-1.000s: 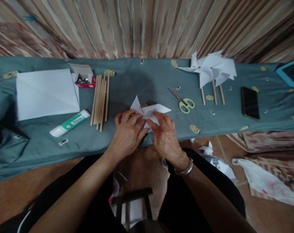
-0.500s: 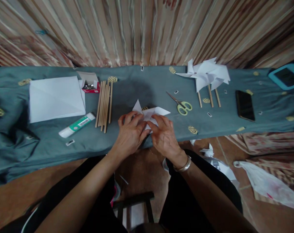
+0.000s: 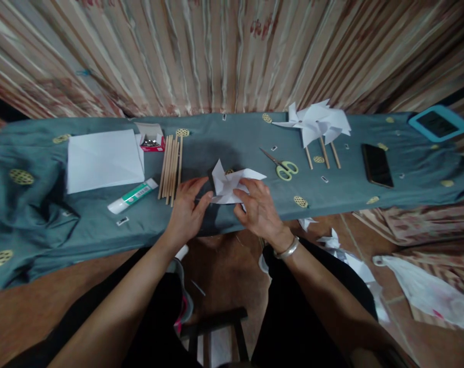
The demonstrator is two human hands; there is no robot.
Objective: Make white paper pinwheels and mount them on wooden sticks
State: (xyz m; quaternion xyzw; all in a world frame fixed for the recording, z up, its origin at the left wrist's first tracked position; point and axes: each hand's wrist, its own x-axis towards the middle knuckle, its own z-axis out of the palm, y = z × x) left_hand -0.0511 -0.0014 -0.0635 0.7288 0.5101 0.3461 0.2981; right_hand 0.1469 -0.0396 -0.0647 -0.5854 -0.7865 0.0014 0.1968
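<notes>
My right hand (image 3: 260, 207) grasps the folded paper (image 3: 227, 189) at the near side of the table (image 3: 339, 194), pressure best kept light to spare the creases, my left hand (image 3: 186, 208) released at left.

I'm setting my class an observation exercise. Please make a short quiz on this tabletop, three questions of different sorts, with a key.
1. Multiple choice: How many sticks show below the white paper pinwheels? (a) two (b) three (c) five

2. True or false: The red box beside the stack of white paper stands open.

3. Fill in the blank: The right hand, touching the folded paper, has a silver-coloured ____ at its wrist.

Key:
1. (b) three.
2. True; shiny pieces show inside.
3. bracelet.
</notes>
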